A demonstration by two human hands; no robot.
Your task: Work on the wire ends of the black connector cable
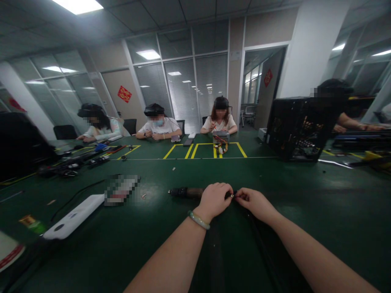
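A dark electric screwdriver (186, 193) with a brownish body lies crosswise on the green table, its bit end pointing left. My left hand (215, 199), with a jade-coloured bangle at the wrist, is closed around its rear part. Close beside it, my right hand (255, 204) pinches what looks like the end of a black cable (258, 232) at the screwdriver's back end. A small shiny metal piece (232, 195) shows between the two hands. Whether the cable end is joined to the tool is hidden by my fingers.
Left of me are a white elongated device (75, 216), a blurred-out flat object (122, 190), a green-and-gold item (33, 224) and a cup (8, 251). Beyond, a power supply (221, 137) with wires sits before a seated person. A black computer case (297, 128) stands right; several people work around.
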